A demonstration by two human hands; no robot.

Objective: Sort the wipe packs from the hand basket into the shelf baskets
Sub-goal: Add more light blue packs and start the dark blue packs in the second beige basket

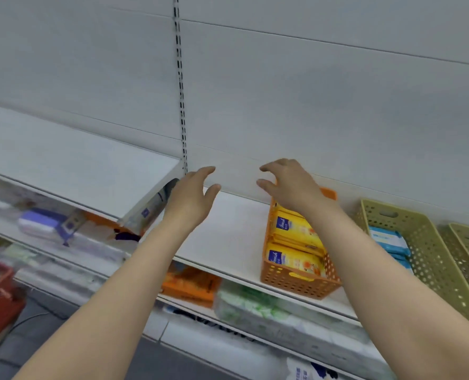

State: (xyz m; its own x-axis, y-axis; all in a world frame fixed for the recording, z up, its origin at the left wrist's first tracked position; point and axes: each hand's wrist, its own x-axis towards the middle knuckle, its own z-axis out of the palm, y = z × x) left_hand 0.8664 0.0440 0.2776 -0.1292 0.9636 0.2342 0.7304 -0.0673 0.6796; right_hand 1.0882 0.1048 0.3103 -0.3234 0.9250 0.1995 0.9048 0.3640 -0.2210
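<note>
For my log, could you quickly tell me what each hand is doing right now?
Left hand: open, holding nothing.
Right hand: open, fingers loosely curved, holding nothing.

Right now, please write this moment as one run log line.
hands: left open, right open, both empty | orange perforated plastic basket: yellow wipe packs inside | shelf

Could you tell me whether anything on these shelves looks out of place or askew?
Yes: a silvery pack with purple print leans tilted at the end of the upper left shelf, outside any basket. The yellow packs lie in the orange basket, the blue packs in the green basket.
</note>
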